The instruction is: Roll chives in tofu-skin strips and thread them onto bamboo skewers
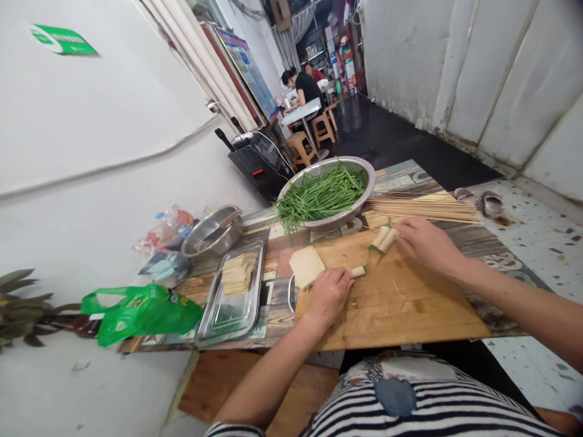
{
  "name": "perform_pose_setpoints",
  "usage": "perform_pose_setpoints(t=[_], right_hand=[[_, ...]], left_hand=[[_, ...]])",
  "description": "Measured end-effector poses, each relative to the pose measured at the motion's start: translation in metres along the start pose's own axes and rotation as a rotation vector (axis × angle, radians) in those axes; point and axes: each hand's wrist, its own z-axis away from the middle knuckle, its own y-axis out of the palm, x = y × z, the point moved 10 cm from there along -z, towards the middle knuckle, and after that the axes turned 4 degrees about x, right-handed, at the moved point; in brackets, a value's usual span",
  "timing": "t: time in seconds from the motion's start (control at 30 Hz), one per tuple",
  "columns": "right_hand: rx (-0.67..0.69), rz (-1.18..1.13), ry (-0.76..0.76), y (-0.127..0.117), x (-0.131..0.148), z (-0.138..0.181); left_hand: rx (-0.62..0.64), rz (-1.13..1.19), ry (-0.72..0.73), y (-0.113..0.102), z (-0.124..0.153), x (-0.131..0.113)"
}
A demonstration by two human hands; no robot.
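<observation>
My left hand is closed round a rolled tofu skin lying on the wooden cutting board; only the roll's end sticks out. My right hand rests its fingers on two finished rolls at the board's far edge; its fingertips are hidden, so its grip is unclear. A stack of flat tofu-skin sheets lies on the board, just beyond my left hand. A big metal bowl of green chives stands behind the board. A bundle of bamboo skewers lies to the bowl's right.
A metal tray with more tofu sheets sits left of the board. Beside it are a small metal bowl, plastic packets and a green plastic bag. People sit at a table far down the passage, among wooden stools.
</observation>
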Motion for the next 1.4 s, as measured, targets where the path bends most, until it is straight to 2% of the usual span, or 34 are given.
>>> perform_pose_setpoints(t=[0.07,0.2,0.3,0.37,0.5,0.63,0.7,0.77,0.83,0.97,1.13,1.4], right_hand=[[0.04,0.11,0.093,0.0,-0.018,0.0],[0.118,0.173,0.088,0.016,-0.021,-0.001],[0.09,0.148,0.065,0.022,-0.021,0.003],[0.035,0.139,0.056,0.017,-0.022,0.009],[-0.135,0.144,0.069,-0.019,-0.015,0.027],[-0.303,-0.01,0.06,-0.072,0.018,0.05],[-0.311,-0.116,0.057,-0.083,0.039,0.061],[-0.26,-0.206,0.046,-0.076,0.06,0.074],[-0.178,-0.248,0.039,-0.056,0.077,0.087],[-0.089,-0.098,0.034,-0.02,0.092,0.105],[-0.072,0.004,-0.063,-0.014,0.102,0.108],[-0.088,-0.054,-0.053,-0.016,0.1,0.116]], left_hand=[[-0.006,0.033,-0.004,-0.003,-0.002,0.001],[-0.01,0.114,-0.007,-0.007,-0.007,0.003],[0.012,0.136,-0.04,-0.004,-0.009,0.006],[0.037,0.134,-0.065,0.0,-0.01,0.008],[0.067,0.144,-0.094,0.003,-0.014,0.011],[0.092,0.142,-0.103,0.0,-0.018,0.012],[0.104,0.11,-0.104,-0.004,-0.02,0.011],[0.11,0.075,-0.105,-0.007,-0.021,0.01],[0.113,0.056,-0.102,-0.008,-0.021,0.009],[0.107,0.077,-0.081,-0.009,-0.022,0.007],[0.093,0.145,-0.079,-0.009,-0.024,0.011],[0.1,0.192,-0.076,-0.005,-0.025,0.013]])
